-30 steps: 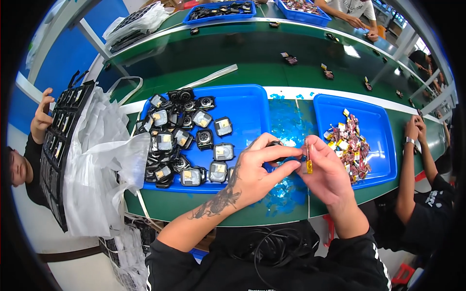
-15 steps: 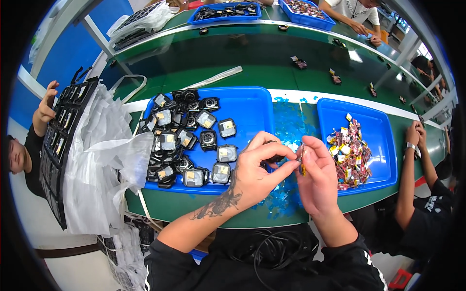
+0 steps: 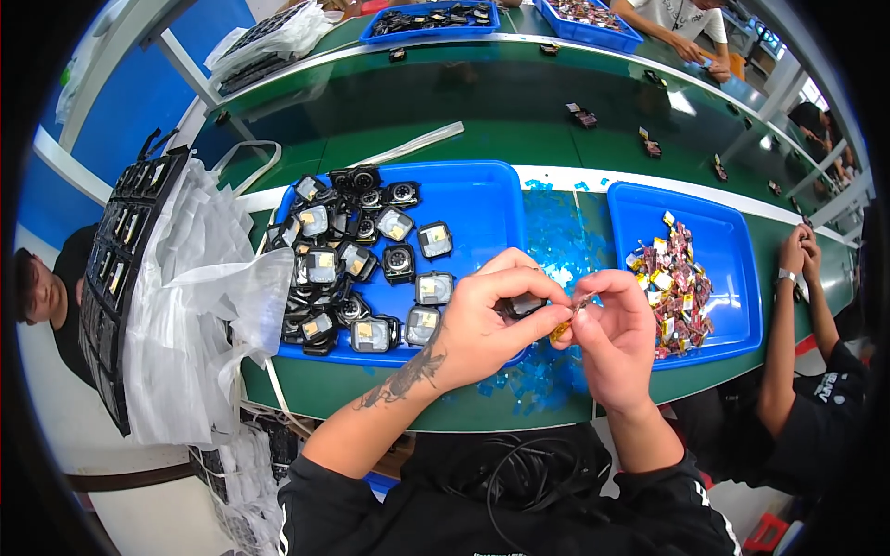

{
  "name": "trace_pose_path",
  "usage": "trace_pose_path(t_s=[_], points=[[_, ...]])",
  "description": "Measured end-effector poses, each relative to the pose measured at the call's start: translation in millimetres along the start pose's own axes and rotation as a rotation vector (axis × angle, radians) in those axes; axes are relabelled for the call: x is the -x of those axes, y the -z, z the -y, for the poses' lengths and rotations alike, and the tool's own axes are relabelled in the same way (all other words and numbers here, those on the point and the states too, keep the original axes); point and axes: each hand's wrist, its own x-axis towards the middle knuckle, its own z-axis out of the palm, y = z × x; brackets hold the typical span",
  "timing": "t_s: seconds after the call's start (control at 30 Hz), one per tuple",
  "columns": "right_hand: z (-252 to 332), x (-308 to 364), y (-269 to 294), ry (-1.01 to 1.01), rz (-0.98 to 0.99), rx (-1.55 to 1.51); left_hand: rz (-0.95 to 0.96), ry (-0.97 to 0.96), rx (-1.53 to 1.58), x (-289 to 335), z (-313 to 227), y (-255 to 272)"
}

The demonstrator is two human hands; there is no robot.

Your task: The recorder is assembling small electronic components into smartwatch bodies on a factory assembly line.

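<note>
My left hand point(image 3: 487, 320) is closed round a dark watch case point(image 3: 525, 304), partly hidden by the fingers. Thumb and forefinger of that hand meet at a small part with a yellow end point(image 3: 562, 331). From the other side my right hand point(image 3: 619, 347) pinches this small part, which looks like the reddish, yellow-tabbed pieces in the right tray; its exact kind is hard to make out. Left of my hands, a blue tray point(image 3: 487, 199) holds many black watch cases point(image 3: 320, 267). On the right, another blue tray point(image 3: 732, 269) contains a heap of small reddish and yellow parts point(image 3: 681, 292).
Scraps of blue film point(image 3: 553, 222) litter the green table between the trays. A stacked black rack with white sheets point(image 3: 185, 324) stands at the left. Several small parts lie along the green belt point(image 3: 389, 116). A co-worker's forearms point(image 3: 788, 315) rest at the right edge.
The small part has turned, its yellow end now by my left fingers. My right hand has shifted slightly right. Parts on the belt have slid rightward. A person's raised hand at left is gone from sight.
</note>
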Motion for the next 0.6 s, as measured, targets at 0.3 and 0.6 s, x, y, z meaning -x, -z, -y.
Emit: trace_pose_path(t_s=[0.3, 0.6], points=[[8, -6, 24, 0.297, 0.076, 0.889, -0.123, 0.432, 0.582, 4, -8, -3], [1, -4, 9, 0.146, -0.021, 0.668, -0.115, 0.364, 0.563, 2, -13, -10]])
